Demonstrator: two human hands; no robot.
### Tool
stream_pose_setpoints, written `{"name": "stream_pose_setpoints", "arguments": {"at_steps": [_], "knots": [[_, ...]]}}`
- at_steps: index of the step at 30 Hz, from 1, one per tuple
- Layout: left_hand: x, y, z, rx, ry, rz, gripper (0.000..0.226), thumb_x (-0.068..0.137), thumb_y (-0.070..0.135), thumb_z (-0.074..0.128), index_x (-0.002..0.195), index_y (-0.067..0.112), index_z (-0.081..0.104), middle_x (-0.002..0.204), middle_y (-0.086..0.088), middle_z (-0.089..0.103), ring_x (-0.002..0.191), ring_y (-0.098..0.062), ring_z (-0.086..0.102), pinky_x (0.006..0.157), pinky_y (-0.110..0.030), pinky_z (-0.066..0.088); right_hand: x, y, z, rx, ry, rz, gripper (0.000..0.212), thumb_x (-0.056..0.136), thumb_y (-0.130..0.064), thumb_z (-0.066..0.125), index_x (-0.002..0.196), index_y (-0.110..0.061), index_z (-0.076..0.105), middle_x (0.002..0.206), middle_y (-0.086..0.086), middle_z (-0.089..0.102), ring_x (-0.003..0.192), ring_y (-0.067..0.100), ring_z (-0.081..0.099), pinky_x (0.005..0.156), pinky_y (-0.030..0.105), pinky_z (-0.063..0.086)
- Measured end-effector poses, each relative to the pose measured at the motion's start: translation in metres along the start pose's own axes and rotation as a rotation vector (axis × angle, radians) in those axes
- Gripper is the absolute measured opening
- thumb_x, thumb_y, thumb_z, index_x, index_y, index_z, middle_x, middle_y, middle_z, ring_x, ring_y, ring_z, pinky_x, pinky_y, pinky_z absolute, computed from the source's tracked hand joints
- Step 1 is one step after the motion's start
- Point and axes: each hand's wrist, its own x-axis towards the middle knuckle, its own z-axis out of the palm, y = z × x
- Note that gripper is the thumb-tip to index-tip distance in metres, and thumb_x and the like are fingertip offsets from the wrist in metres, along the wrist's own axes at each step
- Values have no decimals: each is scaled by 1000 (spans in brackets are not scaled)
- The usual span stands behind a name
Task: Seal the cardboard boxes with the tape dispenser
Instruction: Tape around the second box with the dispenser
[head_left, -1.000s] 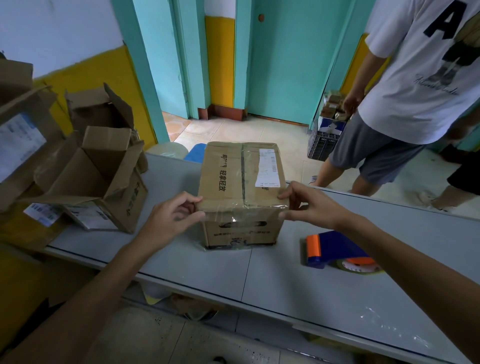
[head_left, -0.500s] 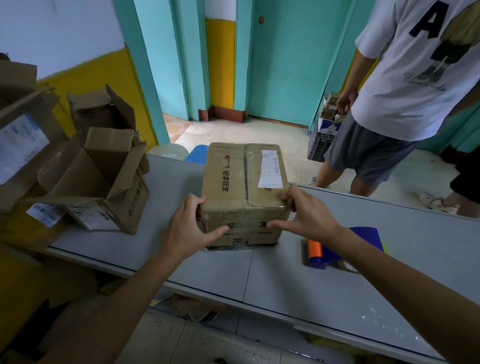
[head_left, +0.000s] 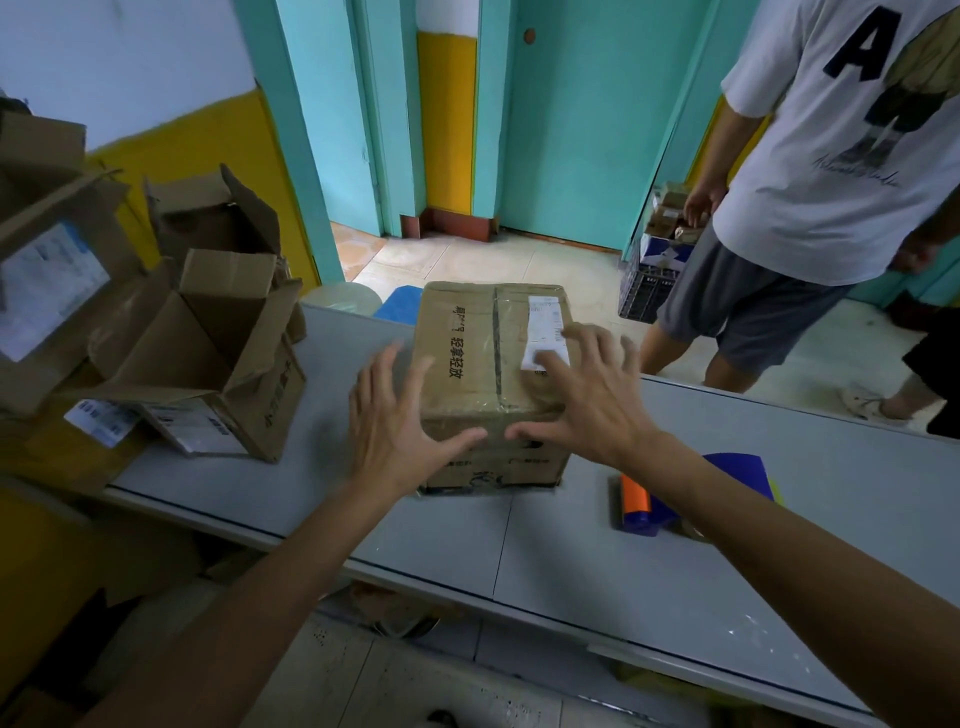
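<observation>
You are looking down at a grey table (head_left: 571, 561). A closed cardboard box (head_left: 467, 374) sits in the middle of it, just in front of you.

Your left hand (head_left: 395, 431) is open with the fingers spread. It lies at the box's left side, and the thumb reaches across the near face. Your right hand (head_left: 587, 400) is also open and spread, over the near right part of the box top, with the fingertips by a white label (head_left: 545, 332). Both hands are blurred, so you cannot tell whether they press the cardboard or only hover close to it. Neither hand holds anything.

The tape dispenser (head_left: 644, 512), blue with an orange part, lies on the table to the right of the box. It is near the box but apart from it, and your right forearm partly hides it.

This box looks finished or nearly so. A strip of tape runs along the centre seam of the top, and glossy clear tape appears to wrap the near top edge. The far side cannot be seen.

More work probably remains. To the left, an open box (head_left: 208, 364) lies tilted with its flaps up, and other opened cartons are stacked beside it, none visibly taped. Sealing them would mean picking up the dispenser.

Beyond the table, a person in a white T-shirt (head_left: 831, 156) stands by a crate (head_left: 644, 291) of small parcels.
</observation>
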Motion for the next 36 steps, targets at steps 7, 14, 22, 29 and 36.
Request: {"name": "stream_pose_setpoints", "arguments": {"at_steps": [7,14,22,29,36], "knots": [[11,1,8,12,-202,240,76,83,68,28,129,14,55,135,-12,52,128,-33,45,99,-48,34,7,-15,24,42,-245,-126,83,85,-74,4,135,-26,50,135,16,51,123,41,49,80,67,45],[13,-1,4,-195,-219,230,78,81,65,35,144,19,31,154,-1,22,143,-15,10,108,-25,10,5,-10,17,26,-243,-145,104,63,-79,-26,150,-34,9,158,6,11,145,29,8,107,57,21],[4,-3,0,-621,-190,-116,97,76,34,74,149,26,11,151,10,16,137,-5,15,107,-24,18,16,12,-1,793,43,315,63,97,-49,36,150,-27,12,159,-1,7,145,16,7,114,36,9],[-1,-12,-2,-891,-282,-316,98,73,23,75,148,28,13,122,20,46,120,-2,41,106,-26,34,43,18,18,1144,-179,611,61,99,-44,36,150,-31,5,150,9,33,128,30,43,103,49,40],[-9,-33,3,-875,-287,-341,106,59,41,80,146,33,20,139,12,43,128,-10,41,108,-39,37,50,10,33,1195,-125,593,48,102,-31,34,148,-30,20,142,3,42,122,22,48,106,43,39]]}}
